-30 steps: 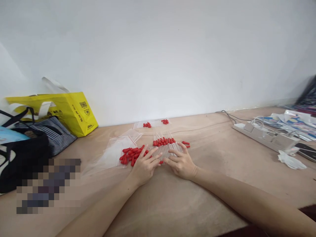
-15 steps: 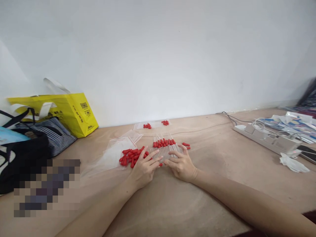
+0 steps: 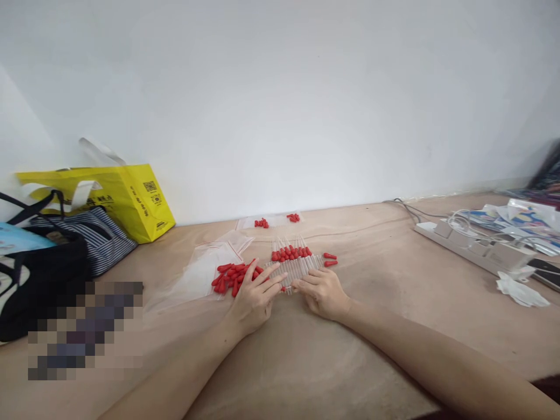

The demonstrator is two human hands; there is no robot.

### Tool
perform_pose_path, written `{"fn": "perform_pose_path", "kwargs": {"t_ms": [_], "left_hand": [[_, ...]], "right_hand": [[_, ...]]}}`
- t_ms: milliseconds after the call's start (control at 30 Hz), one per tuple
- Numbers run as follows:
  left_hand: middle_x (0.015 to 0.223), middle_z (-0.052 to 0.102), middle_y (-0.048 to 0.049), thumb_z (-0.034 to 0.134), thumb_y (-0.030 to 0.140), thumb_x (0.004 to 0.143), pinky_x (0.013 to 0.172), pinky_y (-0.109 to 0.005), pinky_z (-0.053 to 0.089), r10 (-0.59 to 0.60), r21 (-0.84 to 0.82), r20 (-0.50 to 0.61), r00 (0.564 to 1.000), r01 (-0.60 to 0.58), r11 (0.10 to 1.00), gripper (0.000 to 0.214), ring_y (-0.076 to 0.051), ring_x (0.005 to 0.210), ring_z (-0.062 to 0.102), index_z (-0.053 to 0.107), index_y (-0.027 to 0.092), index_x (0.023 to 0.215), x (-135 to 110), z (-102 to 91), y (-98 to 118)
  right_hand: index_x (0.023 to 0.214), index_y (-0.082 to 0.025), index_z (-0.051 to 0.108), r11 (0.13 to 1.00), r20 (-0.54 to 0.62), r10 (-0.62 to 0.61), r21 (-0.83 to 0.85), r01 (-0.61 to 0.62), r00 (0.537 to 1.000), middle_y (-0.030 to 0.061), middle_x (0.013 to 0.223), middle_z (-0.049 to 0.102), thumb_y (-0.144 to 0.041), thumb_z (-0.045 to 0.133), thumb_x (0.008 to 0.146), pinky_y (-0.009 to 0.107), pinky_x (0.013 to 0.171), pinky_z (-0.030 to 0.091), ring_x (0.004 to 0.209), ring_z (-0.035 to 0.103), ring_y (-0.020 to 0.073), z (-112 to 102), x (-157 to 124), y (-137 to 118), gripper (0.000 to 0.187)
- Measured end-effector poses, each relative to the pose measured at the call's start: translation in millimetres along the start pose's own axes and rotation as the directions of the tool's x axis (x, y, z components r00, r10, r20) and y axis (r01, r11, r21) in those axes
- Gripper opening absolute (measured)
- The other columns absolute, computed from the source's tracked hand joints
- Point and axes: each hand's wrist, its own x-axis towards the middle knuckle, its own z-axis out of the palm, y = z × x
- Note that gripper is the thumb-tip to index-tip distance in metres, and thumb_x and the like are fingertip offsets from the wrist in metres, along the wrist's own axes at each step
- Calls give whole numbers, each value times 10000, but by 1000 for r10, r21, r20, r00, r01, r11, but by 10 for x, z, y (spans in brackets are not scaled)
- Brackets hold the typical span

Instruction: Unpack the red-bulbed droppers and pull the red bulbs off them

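Observation:
At the table's middle my left hand pinches a red rubber bulb between thumb and fingers, most of it hidden. Facing it, my right hand is closed, its fingertips on what appears to be a thin glass dropper tube at the bulb's end. Under and behind my fingers lies a row of clear glass tubes. Beyond them are several droppers with red bulbs fitted, tips pointing away. A pile of loose red bulbs touches the left side of my left hand. Two loose red bulbs lie to the right.
Clear zip bags lie left of the pile. Near the wall is another bag with red bulbs and tubes. A yellow bag and a striped pouch stand left. On the right are a power strip and a crumpled white glove.
My right hand's fingers have curled in and drawn nearer me, uncovering the two loose bulbs on the right. Less of the red bulb between my hands shows. The left hand has barely moved.

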Motion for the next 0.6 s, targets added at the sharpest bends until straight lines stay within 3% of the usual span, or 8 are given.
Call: {"fn": "perform_pose_path", "kwargs": {"t_ms": [133,267,400,500,600], "left_hand": [[969,645,-46,349,172,849,878,-431,355,-226,93,-79,971,233,968,260,-221,969,540,604,192,802,-43,-24,-219],[780,585,-72,363,320,849,669,-326,425,-490,113,-104,865,500,859,298,-199,733,543,625,178,865,-80,-38,-464],[763,585,-34,453,358,787,685,-308,398,-664,78,-37,746,665,743,272,-176,697,561,562,176,958,-121,-66,-587],[704,606,-2,493,414,748,720,-337,351,-758,156,-50,650,755,637,235,-188,701,575,545,198,826,-129,-88,-602],[671,616,8,482,461,738,729,-350,312,-792,220,-43,609,779,587,255,-198,714,572,532,212,725,-125,-98,-602]], "right_hand": [[942,-182,585,978,42,208,23,-209,977,18,683,582,-114,384,795,224,526,310,620,497,120,7,-41,117,258],[1147,-149,484,941,112,330,44,-336,937,89,921,551,-62,338,784,221,575,392,766,523,147,55,29,160,401],[1019,-149,564,923,174,354,94,-374,919,72,821,518,-30,341,767,238,634,429,723,512,143,131,142,119,356],[912,-137,597,923,221,367,38,-384,904,76,816,519,-4,351,747,242,649,430,709,507,141,192,204,75,325],[864,-116,599,922,276,386,-78,-380,880,99,853,525,19,374,711,247,638,423,702,503,148,240,251,37,304]]}}
